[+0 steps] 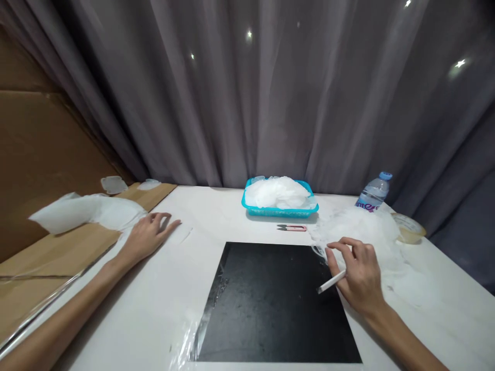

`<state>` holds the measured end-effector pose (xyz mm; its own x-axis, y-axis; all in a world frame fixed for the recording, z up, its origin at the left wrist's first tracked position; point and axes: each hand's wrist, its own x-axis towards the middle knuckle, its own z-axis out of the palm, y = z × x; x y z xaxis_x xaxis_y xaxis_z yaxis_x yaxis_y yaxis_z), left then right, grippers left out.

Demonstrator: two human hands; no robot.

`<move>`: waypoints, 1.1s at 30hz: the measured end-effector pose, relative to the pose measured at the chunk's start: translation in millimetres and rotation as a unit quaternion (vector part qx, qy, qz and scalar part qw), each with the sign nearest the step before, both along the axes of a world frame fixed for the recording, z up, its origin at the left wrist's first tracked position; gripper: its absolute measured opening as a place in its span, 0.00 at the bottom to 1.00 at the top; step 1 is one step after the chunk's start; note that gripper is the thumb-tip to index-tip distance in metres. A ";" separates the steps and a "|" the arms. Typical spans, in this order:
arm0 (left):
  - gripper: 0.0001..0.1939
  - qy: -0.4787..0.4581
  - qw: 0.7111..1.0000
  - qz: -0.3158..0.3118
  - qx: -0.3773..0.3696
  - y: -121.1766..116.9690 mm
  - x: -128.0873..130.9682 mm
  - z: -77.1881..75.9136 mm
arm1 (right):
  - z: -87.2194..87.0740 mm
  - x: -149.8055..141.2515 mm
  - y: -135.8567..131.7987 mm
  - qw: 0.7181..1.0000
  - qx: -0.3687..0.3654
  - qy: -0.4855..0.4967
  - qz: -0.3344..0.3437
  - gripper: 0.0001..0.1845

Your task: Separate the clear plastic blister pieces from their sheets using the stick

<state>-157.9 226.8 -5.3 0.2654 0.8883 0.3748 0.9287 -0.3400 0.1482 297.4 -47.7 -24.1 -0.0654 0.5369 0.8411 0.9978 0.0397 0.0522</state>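
Dim curtain with bright star-shaped spots, brighter tabletop, glare on clear film, wide-angle stretch at edges.

white stick, black mat, turquoise tray, grey curtain

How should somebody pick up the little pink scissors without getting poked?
Probably pinch the pink handle near its right end, coming down from the right. The scissors lie flat, their dark pointed blades facing left, away from that grip. The right hand is closest but holds a white stick, so put that down first.
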 end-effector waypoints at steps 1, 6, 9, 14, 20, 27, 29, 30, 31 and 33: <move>0.29 0.001 1.000 0.007 0.001 -4.6 -7.1 -3.6 | -0.6 -4.0 -0.1 1.000 -0.003 0.004 0.010 0.04; 0.29 0.016 0.999 -0.025 -0.016 -21.9 -14.0 -5.7 | -4.0 -14.9 -1.4 0.997 -0.033 0.044 0.049 0.03; 0.28 0.011 0.997 -0.058 -0.040 -32.4 -8.9 2.3 | -5.8 -16.7 -2.9 0.995 -0.045 0.059 0.064 0.03; 0.28 -0.027 0.993 -0.069 -0.087 -44.1 -1.6 10.3 | -5.4 -17.7 -5.3 0.994 -0.048 0.071 0.074 0.03; 0.24 -0.070 0.983 -0.071 -0.154 -57.3 14.8 5.7 | -4.4 -18.0 -6.6 0.992 -0.055 0.071 0.088 0.03; 0.24 -0.292 0.900 -0.177 -0.270 -116.6 91.4 15.4 | -4.1 -28.3 -8.8 0.985 -0.072 0.102 0.123 0.03; 0.25 -0.335 0.841 -0.228 -0.360 -142.4 118.3 18.4 | -2.8 -39.6 -14.1 0.974 -0.101 0.126 0.159 0.08; 0.25 -0.356 0.804 -0.235 -0.415 -154.9 130.3 18.6 | -1.6 -46.3 -17.4 0.967 -0.122 0.137 0.179 0.13; 0.25 -0.376 0.764 -0.237 -0.467 -166.6 140.8 18.0 | -0.1 -53.2 -20.8 0.958 -0.147 0.146 0.200 0.18; 0.29 -0.402 0.687 -0.251 -0.551 -185.9 156.9 14.7 | 3.8 -65.6 -26.4 0.937 -0.196 0.160 0.240 0.28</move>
<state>-1.0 40.9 9.4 0.7426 0.6222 -0.2478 0.2038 0.1426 0.9686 231.8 -74.1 -20.3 -0.1555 0.7824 0.6031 0.8225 0.4407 -0.3596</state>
